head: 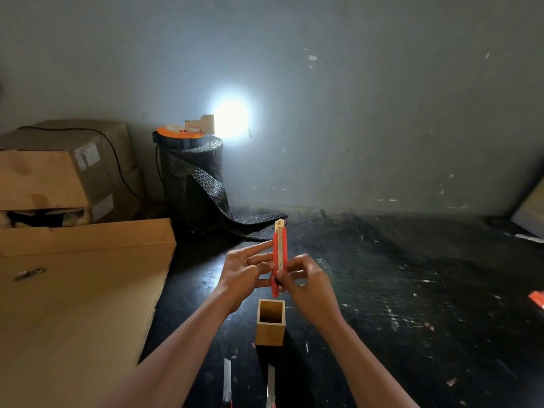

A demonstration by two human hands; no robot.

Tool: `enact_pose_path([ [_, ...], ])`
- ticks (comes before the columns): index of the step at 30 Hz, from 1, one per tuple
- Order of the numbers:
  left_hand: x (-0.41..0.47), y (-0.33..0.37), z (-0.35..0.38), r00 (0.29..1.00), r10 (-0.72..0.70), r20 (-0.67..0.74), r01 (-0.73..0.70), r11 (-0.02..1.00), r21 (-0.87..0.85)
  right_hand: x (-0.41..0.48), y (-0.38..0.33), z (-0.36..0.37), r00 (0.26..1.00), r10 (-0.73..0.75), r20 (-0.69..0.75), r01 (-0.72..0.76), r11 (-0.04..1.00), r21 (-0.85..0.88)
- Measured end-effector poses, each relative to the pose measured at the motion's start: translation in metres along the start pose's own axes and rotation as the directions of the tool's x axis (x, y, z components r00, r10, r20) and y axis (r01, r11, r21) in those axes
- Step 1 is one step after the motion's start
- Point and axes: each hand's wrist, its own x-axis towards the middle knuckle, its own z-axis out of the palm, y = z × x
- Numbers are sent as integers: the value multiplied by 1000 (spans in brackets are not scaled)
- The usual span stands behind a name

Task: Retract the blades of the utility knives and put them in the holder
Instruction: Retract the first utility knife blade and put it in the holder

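Observation:
I hold a red utility knife (278, 254) upright above the dark table, its pale metal tip pointing away from me. My left hand (245, 270) grips its left side with the index finger stretched out. My right hand (307, 279) pinches its lower right side near the slider. Just below the knife stands a square wooden holder (270, 334), open at the top, with nothing showing inside. Two more knives with blades extended lie at the bottom edge, one (227, 381) on the left and another (270, 387) on the right.
Cardboard boxes (76, 290) fill the left side. A roll of black bubble wrap (194, 184) with a lamp (206, 123) on top stands at the back. A red object (536, 298) lies at the right edge.

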Motion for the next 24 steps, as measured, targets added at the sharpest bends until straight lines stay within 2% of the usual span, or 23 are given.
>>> enact_pose_path([
  [3, 0, -10, -4, 1000, -15, 21, 16, 999, -27, 15, 2, -4, 998, 61, 2, -61, 995, 81],
  [8, 9, -29, -5, 999, -33, 3, 33, 999, -5, 33, 12, -1, 996, 33, 83, -45, 989, 142],
  [12, 29, -59, -16, 981, 21, -195, 37, 957, 287, 48, 29, 7, 995, 70, 70, -78, 992, 104],
  [16, 42, -99, -27, 984, 55, -172, 64, 784, 617, 64, 64, 22, 989, 138, 56, -140, 990, 35],
  [18, 49, -121, -32, 988, 5, -157, 104, 732, 674, 70, 81, 31, 983, 168, 68, -169, 986, 5],
  [24, 57, -173, -39, 969, -198, -146, 243, 673, 699, 71, 129, 61, 959, 266, 100, -251, 957, -144],
])
